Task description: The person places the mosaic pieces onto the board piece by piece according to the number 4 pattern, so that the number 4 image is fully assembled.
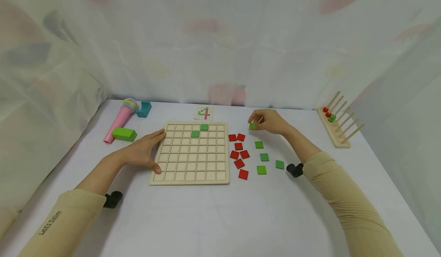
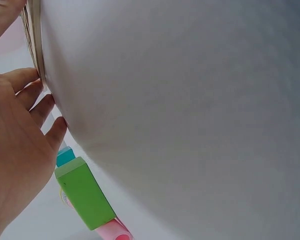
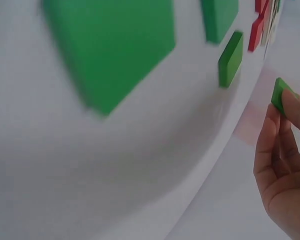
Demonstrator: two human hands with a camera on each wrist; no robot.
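Observation:
A wooden grid board (image 1: 191,174) lies on the white table, with two green tiles (image 1: 195,134) set in its upper rows. My left hand (image 1: 144,150) lies flat against the board's left edge (image 2: 36,45), fingers straight. My right hand (image 1: 268,121) pinches a green square tile (image 1: 252,126) just above the table, right of the board; the right wrist view shows that tile (image 3: 280,95) at my fingertips. Loose red tiles (image 1: 239,153) and green tiles (image 1: 262,156) lie between the board and my right arm.
A pink toy microphone (image 1: 118,121), a green block (image 1: 124,134) and a teal piece (image 1: 144,109) sit at the back left. A pattern card (image 1: 204,113) lies behind the board. A wooden peg rack with beads (image 1: 335,123) stands at the right. Curtains enclose the table.

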